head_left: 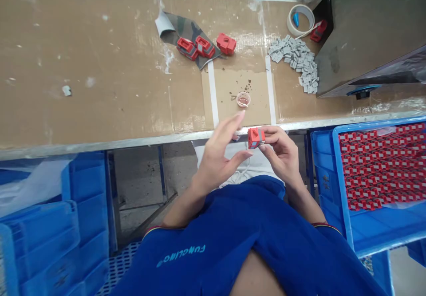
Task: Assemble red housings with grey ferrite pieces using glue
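Observation:
My right hand (281, 154) pinches a small red plastic block (256, 138) with grey-white sides between its thumb and fingers, just off the bench's front edge. My left hand (218, 151) is open with its fingers spread, and its thumb tip comes close to the block without clearly touching it. Beyond the hands, three similar red blocks (204, 46) lie on or beside a camouflage-patterned cloth (186, 27). A heap of small grey pieces (294, 61) lies to their right. A small round cup (243, 99) with reddish contents stands on a cardboard patch just past my left fingertips.
A metal-edged, cardboard-covered workbench (100, 74) spans the view. Behind the heap are a tape roll (301, 20) and a dark machine housing (362, 34). A blue crate (379, 167) packed with red-and-white parts sits at right; stacked blue crates (49, 225) sit at left.

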### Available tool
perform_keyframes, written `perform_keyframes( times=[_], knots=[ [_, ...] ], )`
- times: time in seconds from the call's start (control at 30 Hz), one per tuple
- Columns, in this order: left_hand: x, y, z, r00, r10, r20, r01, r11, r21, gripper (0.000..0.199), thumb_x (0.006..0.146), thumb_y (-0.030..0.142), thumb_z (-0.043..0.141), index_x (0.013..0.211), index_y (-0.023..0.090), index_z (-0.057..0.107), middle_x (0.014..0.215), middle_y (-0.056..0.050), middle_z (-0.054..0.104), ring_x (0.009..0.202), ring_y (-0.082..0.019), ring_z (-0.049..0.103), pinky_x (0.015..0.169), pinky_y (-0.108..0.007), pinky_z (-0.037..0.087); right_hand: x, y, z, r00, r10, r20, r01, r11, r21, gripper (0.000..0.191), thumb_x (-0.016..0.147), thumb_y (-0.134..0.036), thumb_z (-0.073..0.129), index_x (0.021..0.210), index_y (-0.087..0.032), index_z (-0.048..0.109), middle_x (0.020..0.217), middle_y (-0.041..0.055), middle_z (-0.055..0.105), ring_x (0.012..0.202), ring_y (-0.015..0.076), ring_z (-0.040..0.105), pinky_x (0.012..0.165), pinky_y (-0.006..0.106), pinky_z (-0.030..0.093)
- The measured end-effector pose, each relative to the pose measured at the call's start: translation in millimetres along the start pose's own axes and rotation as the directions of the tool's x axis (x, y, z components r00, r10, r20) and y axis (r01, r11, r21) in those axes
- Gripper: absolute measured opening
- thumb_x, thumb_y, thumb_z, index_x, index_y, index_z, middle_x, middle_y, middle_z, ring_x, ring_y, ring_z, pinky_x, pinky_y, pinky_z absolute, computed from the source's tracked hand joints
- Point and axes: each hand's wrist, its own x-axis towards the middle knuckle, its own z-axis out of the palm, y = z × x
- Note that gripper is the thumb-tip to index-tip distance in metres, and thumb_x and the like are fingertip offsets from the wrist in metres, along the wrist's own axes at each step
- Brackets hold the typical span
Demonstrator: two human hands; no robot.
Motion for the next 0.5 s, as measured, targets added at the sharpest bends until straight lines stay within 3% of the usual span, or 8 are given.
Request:
perform_keyframes(
  times=[0.13, 0.3, 0.5],
  knots=[
    [-0.7, -21.0, 13.2, 1.0, -0.014, 0.012, 0.016, 0.98, -0.198, 0.059, 0.097, 0.042, 0.077, 0.152, 0.026, 0.061, 0.134, -0.013, 0.077, 0.114, -0.023, 0.077, 0.103, -0.037, 0.063, 7.1, -9.2, 4.6, 0.989, -0.129, 0.07, 0.139, 0.976, -0.168, 0.002, 0.099, -0.026, 0.074, 0.097, -0.026, 0.074, 0.099, 0.0043, 0.072, 0.093, 0.0191, 0.07, 0.083, 0.036, 0.059],
    [-1.7, -28.9, 6.3, 0.995, -0.071, 0.069, 0.092, 0.923, -0.374, 0.048, 0.09, 0.033, 0.085, 0.135, 0.023, 0.073, 0.133, -0.013, 0.079, 0.111, -0.022, 0.08, 0.101, -0.033, 0.065, 13.4, -13.1, 1.8, 0.972, -0.07, 0.225, 0.114, 0.975, -0.19, 0.011, 0.101, -0.03, 0.073, 0.092, -0.024, 0.074, 0.087, 0.0027, 0.073, 0.079, 0.0174, 0.067, 0.071, 0.031, 0.053],
    [-5.1, -26.3, 8.6, 0.986, -0.141, 0.092, 0.169, 0.82, -0.548, 0.045, 0.081, 0.03, 0.093, 0.123, 0.02, 0.08, 0.124, -0.012, 0.082, 0.11, -0.023, 0.08, 0.098, -0.033, 0.066, 16.9, -16.3, -5.0, 0.947, -0.025, 0.321, 0.086, 0.98, -0.177, 0.021, 0.098, -0.032, 0.077, 0.081, -0.021, 0.07, 0.076, 0.0002, 0.072, 0.067, 0.0141, 0.064, 0.064, 0.027, 0.048]
  ],
)
